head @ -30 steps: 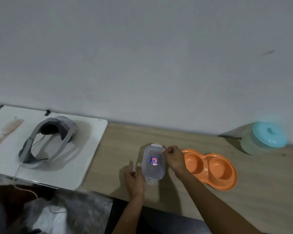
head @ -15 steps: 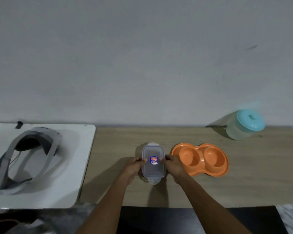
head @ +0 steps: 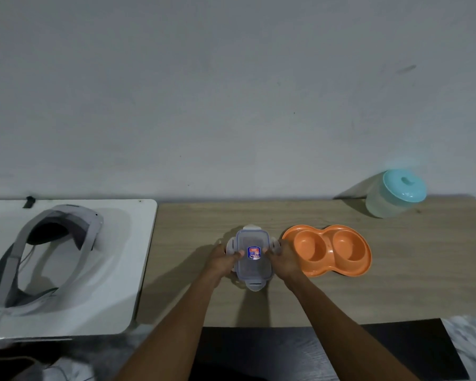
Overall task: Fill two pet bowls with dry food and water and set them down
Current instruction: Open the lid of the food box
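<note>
Half a second ago our hands gripped the long sides of the clear food container [head: 252, 254] with its side latches still down; now those latches stick out flat to either side, and the near and far end latches stand out too. A full second ago only our right hand was on the lid while the left lay open beside the box.

Our left hand [head: 223, 259] curls around the container's left edge, thumb resting on the lid, fingers hidden under the flipped latch. Our right hand [head: 284, 260] mirrors it on the right edge, fingers bent onto the lid rim. The lid still sits on the box, its small blue and red sticker facing up. What is inside we cannot tell through the cloudy plastic.

The container sits in the lower centre of the frame on the wooden table [head: 396, 284]. Just to its right, nearly touching our right hand, lies the orange double pet bowl [head: 327, 250], both wells bare. At the far right, against the wall, stands a translucent jar with a teal lid [head: 396, 193]. On the left, a grey headset [head: 47, 254] rests on a white board [head: 127, 270].
</note>
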